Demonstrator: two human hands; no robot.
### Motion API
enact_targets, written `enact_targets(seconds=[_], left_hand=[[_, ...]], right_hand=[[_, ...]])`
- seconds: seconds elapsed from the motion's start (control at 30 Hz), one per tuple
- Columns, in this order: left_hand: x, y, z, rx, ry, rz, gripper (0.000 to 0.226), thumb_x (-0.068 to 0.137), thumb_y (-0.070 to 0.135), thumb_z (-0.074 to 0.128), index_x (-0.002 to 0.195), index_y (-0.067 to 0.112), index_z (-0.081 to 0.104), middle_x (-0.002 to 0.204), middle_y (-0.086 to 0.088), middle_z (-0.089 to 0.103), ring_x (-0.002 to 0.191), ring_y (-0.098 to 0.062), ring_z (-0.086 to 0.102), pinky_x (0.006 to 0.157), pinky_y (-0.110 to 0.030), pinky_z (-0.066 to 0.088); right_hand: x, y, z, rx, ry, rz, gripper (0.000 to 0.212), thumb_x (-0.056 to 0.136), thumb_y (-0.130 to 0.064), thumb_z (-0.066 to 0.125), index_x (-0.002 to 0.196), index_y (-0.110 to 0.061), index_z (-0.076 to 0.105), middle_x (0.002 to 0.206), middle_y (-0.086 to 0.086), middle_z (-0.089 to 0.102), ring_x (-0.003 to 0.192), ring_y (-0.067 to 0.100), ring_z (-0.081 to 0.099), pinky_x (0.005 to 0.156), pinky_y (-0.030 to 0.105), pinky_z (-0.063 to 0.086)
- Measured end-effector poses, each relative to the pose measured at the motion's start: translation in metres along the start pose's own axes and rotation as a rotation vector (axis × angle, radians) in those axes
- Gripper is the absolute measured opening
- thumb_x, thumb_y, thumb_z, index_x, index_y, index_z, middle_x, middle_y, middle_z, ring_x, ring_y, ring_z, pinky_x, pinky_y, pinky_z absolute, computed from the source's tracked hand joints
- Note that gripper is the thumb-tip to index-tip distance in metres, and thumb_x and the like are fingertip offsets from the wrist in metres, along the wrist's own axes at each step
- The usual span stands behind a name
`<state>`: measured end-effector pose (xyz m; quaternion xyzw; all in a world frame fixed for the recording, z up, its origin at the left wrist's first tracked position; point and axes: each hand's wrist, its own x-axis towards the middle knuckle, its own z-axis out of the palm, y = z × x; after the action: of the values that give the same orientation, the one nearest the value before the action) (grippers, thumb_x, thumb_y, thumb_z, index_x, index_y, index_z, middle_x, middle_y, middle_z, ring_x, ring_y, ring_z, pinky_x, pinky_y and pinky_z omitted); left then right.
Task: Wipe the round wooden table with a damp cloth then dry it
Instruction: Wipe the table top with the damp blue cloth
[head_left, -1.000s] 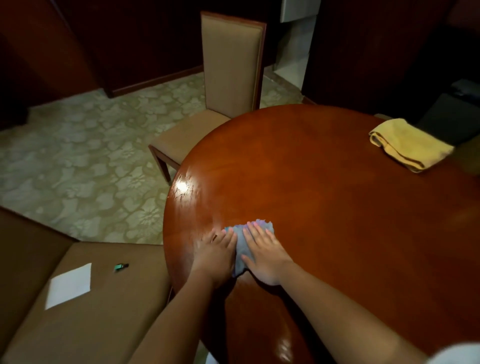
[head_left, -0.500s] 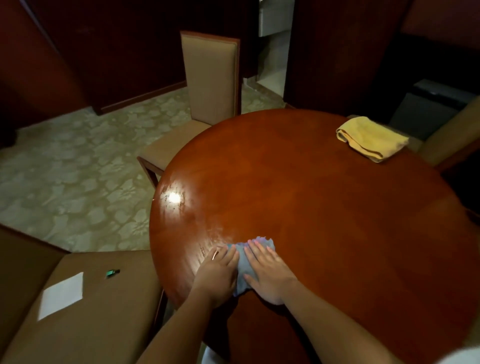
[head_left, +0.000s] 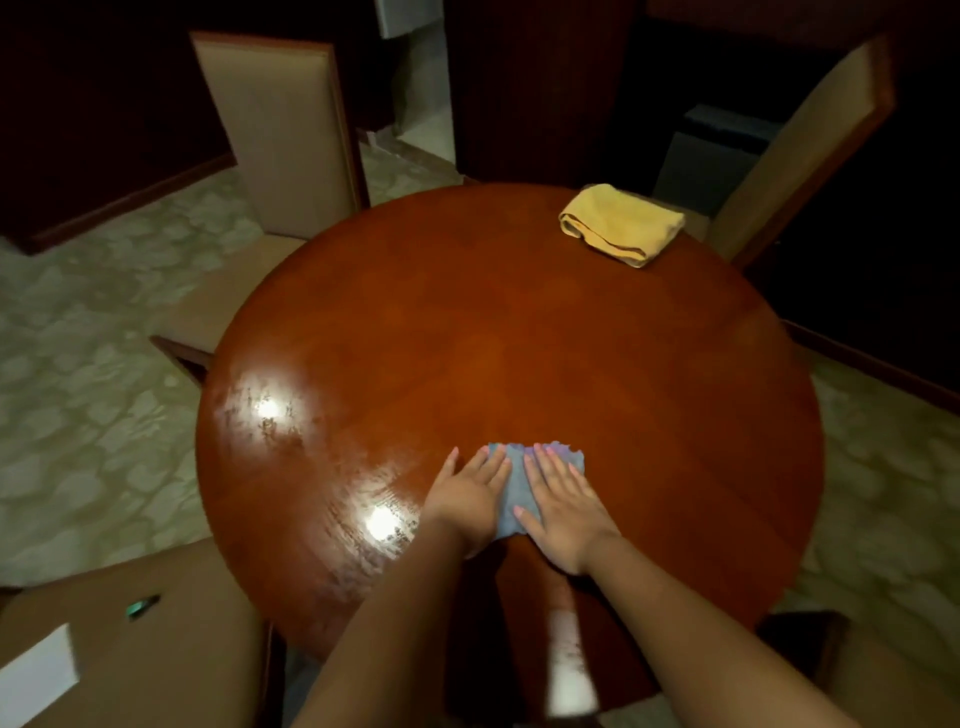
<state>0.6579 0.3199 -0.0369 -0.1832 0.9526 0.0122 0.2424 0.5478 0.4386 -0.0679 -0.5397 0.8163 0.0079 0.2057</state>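
Note:
A round reddish wooden table (head_left: 519, 322) fills the middle of the view. On its near part lies a small blue-grey cloth (head_left: 517, 486). My left hand (head_left: 470, 493) presses flat on the cloth's left side, fingers straight. My right hand (head_left: 563, 506) presses flat on its right side, fingers spread forward. Wet streaks shine on the table's left part (head_left: 291, 431). A folded yellow cloth (head_left: 621, 223) rests at the far right edge of the table.
A tan upholstered chair (head_left: 283, 130) stands at the far left of the table, another chair (head_left: 795, 156) at the far right. A brown seat (head_left: 156, 649) at lower left holds a white paper (head_left: 36, 675) and a small green object (head_left: 143, 606). Patterned carpet surrounds the table.
Both hands have slid the blue-grey cloth rightward from the table's left edge toward its near middle. The view has swung right, bringing the whole table and right chair into sight.

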Motion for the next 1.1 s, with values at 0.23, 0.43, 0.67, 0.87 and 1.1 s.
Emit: enact_targets(seconds=[0.23, 0.43, 0.67, 0.87, 1.1], left_hand=[[-0.037, -0.022, 0.026, -0.002, 0.005, 0.058, 0.063, 0.101, 0.038, 0.021, 0.151, 0.016, -0.009, 0.159, 0.002, -0.012, 0.146, -0.014, -0.009, 0.117, -0.046, -0.007], [-0.101, -0.065, 0.06, -0.026, 0.002, 0.02, 0.057, 0.102, 0.033, 0.015, 0.152, 0.017, -0.006, 0.159, 0.003, -0.01, 0.146, -0.012, -0.008, 0.116, -0.045, -0.007], [-0.144, -0.081, 0.082, 0.015, 0.039, 0.019, 0.055, 0.101, 0.033, 0.009, 0.152, 0.017, -0.005, 0.16, 0.003, -0.008, 0.146, -0.011, -0.007, 0.116, -0.042, -0.004], [-0.137, -0.047, 0.074, 0.058, 0.017, 0.141, 0.062, 0.101, 0.036, 0.021, 0.151, 0.013, -0.009, 0.159, -0.002, -0.013, 0.146, -0.016, -0.011, 0.117, -0.039, -0.007], [-0.112, 0.031, 0.059, 0.099, 0.055, 0.324, 0.062, 0.101, 0.038, 0.02, 0.151, 0.015, -0.008, 0.159, 0.0, -0.012, 0.146, -0.017, -0.01, 0.117, -0.048, -0.007]], right_hand=[[-0.022, -0.054, 0.01, 0.051, -0.021, 0.092, 0.087, 0.079, -0.061, -0.01, 0.15, -0.011, -0.015, 0.157, 0.006, -0.023, 0.144, 0.018, -0.023, 0.113, 0.032, -0.017], [-0.034, -0.135, 0.031, 0.111, -0.019, 0.075, 0.105, 0.06, -0.063, -0.019, 0.151, -0.01, -0.013, 0.157, 0.006, -0.022, 0.144, 0.019, -0.022, 0.113, 0.033, -0.017], [-0.056, -0.181, 0.051, 0.112, 0.012, 0.087, 0.106, 0.064, -0.071, -0.025, 0.151, -0.011, -0.012, 0.158, 0.006, -0.021, 0.145, 0.018, -0.02, 0.11, 0.03, -0.019], [-0.087, -0.159, 0.06, 0.118, 0.046, 0.149, 0.104, 0.066, -0.076, -0.024, 0.15, -0.015, -0.014, 0.152, -0.002, -0.027, 0.144, 0.015, -0.021, 0.112, 0.029, -0.017], [-0.144, -0.094, 0.068, 0.098, 0.054, 0.323, 0.118, 0.048, -0.077, -0.041, 0.149, -0.018, -0.019, 0.157, -0.001, -0.021, 0.144, 0.012, -0.021, 0.117, 0.031, -0.011]])
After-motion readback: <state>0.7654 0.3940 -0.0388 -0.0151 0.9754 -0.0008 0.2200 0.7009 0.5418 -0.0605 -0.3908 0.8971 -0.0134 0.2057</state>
